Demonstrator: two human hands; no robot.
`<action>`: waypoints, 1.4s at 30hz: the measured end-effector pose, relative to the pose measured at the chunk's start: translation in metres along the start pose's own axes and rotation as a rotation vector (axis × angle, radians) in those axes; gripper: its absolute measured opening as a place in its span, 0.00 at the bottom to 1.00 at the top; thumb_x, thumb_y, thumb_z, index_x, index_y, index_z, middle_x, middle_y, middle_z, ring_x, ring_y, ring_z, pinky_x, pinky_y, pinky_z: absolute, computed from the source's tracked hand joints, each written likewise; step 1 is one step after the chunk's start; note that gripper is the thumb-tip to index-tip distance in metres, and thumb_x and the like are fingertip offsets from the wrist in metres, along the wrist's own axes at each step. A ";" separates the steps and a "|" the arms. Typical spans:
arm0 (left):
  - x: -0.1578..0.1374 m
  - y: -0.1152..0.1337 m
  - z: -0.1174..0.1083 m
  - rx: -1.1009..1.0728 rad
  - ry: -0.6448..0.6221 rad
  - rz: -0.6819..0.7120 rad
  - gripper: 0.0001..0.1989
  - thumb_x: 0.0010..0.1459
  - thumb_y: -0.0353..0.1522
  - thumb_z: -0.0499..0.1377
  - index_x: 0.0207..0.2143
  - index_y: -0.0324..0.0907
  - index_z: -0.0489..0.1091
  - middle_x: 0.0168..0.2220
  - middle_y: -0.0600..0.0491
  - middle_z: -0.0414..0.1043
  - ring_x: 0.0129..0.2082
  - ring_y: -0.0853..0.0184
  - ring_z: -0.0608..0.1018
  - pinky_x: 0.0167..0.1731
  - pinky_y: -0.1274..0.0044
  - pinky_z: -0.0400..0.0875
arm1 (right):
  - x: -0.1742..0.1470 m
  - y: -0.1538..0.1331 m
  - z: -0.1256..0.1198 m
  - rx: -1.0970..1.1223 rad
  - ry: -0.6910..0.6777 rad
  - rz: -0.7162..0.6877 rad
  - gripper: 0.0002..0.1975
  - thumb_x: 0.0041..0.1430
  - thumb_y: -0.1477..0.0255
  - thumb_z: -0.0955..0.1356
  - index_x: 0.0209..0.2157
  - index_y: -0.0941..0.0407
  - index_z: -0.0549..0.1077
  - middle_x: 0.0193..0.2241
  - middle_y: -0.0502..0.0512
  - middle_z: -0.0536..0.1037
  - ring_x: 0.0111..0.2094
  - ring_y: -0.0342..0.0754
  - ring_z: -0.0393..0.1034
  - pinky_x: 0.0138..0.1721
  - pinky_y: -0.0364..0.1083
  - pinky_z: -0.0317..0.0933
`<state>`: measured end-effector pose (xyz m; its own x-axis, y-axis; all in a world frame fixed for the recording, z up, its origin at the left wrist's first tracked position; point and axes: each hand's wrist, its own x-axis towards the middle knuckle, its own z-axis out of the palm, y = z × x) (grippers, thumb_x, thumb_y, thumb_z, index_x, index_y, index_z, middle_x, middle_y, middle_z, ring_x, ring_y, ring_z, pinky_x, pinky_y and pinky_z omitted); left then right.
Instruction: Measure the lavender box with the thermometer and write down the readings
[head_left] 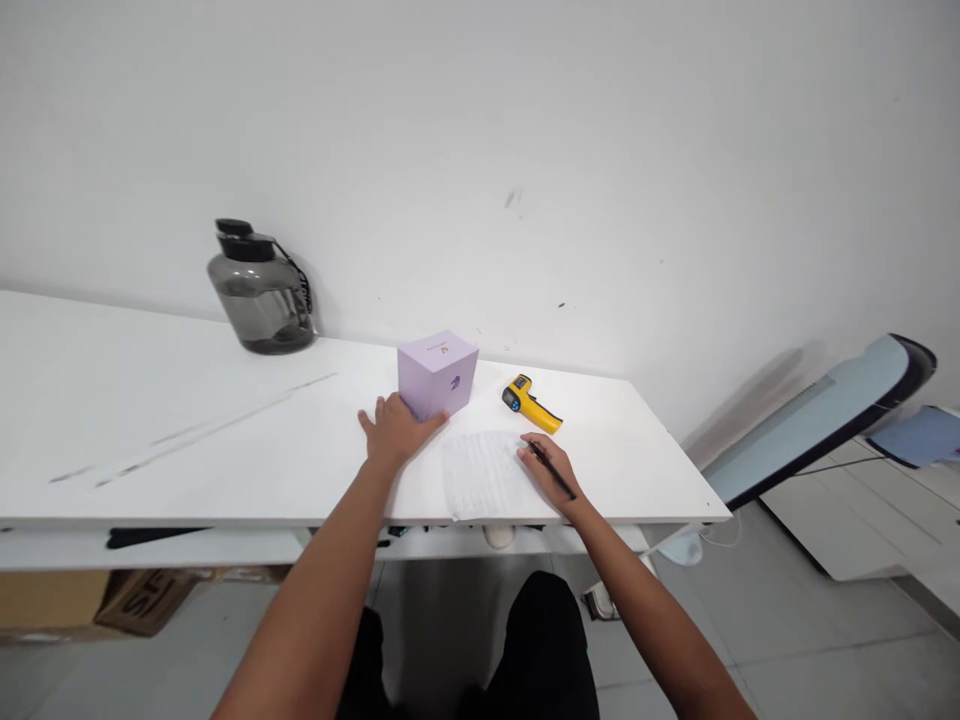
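Note:
A lilac box (436,378) stands upright on the white table, a small emblem on its side. My left hand (397,428) is against the box's near lower corner, thumb along one face and fingers at the other, the outer fingers splayed on the tabletop. In my right hand (551,472) is a black pen (551,468), its tip end over the right side of a thin white sheet of paper (484,475). The writing on the sheet is too faint to read. Beyond the pen lies a yellow and black infrared thermometer (529,403).
A grey water jug (264,300) with a black lid stands against the wall at the back left. Dark streaks mark the table (247,460). Under it are a shelf (225,545) and a cardboard box (142,600). A tilted pale panel (817,420) leans at the right.

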<state>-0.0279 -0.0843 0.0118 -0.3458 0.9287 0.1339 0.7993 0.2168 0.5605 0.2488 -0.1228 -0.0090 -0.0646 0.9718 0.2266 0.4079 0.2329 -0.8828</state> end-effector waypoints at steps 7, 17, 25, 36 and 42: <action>0.000 -0.003 0.001 -0.067 0.038 0.015 0.46 0.46 0.57 0.59 0.59 0.37 0.58 0.59 0.34 0.68 0.63 0.45 0.66 0.66 0.49 0.38 | 0.004 0.014 0.006 0.007 -0.074 0.025 0.24 0.58 0.64 0.64 0.53 0.57 0.73 0.39 0.55 0.81 0.31 0.47 0.69 0.36 0.47 0.65; 0.001 -0.003 -0.002 -0.099 0.025 0.000 0.47 0.45 0.55 0.61 0.61 0.37 0.55 0.58 0.36 0.69 0.61 0.47 0.69 0.66 0.58 0.46 | 0.008 0.000 0.003 -0.168 -0.132 -0.012 0.23 0.62 0.65 0.64 0.57 0.55 0.71 0.38 0.54 0.82 0.29 0.47 0.69 0.39 0.49 0.65; 0.003 -0.005 -0.005 -0.133 0.039 -0.079 0.46 0.46 0.57 0.60 0.58 0.37 0.57 0.60 0.35 0.67 0.62 0.44 0.69 0.62 0.57 0.58 | 0.081 -0.030 -0.001 -0.853 0.001 0.052 0.27 0.60 0.63 0.67 0.59 0.55 0.68 0.57 0.67 0.72 0.57 0.62 0.64 0.53 0.56 0.56; 0.001 -0.004 -0.011 -0.238 0.076 -0.169 0.38 0.52 0.56 0.56 0.54 0.37 0.62 0.55 0.34 0.71 0.60 0.47 0.71 0.56 0.60 0.65 | 0.108 -0.036 0.026 0.004 0.016 0.284 0.18 0.47 0.61 0.71 0.38 0.58 0.75 0.33 0.60 0.77 0.38 0.57 0.72 0.39 0.53 0.64; 0.002 -0.004 -0.009 -0.204 0.092 -0.164 0.37 0.54 0.57 0.54 0.53 0.37 0.62 0.55 0.33 0.71 0.61 0.46 0.70 0.55 0.60 0.65 | 0.096 -0.069 0.097 0.495 -0.063 -0.018 0.19 0.42 0.63 0.73 0.38 0.57 0.75 0.31 0.52 0.77 0.32 0.46 0.69 0.36 0.46 0.64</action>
<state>-0.0362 -0.0857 0.0171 -0.5134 0.8528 0.0961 0.6166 0.2887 0.7324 0.1259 -0.0426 0.0337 -0.1284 0.9643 0.2315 -0.0738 0.2235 -0.9719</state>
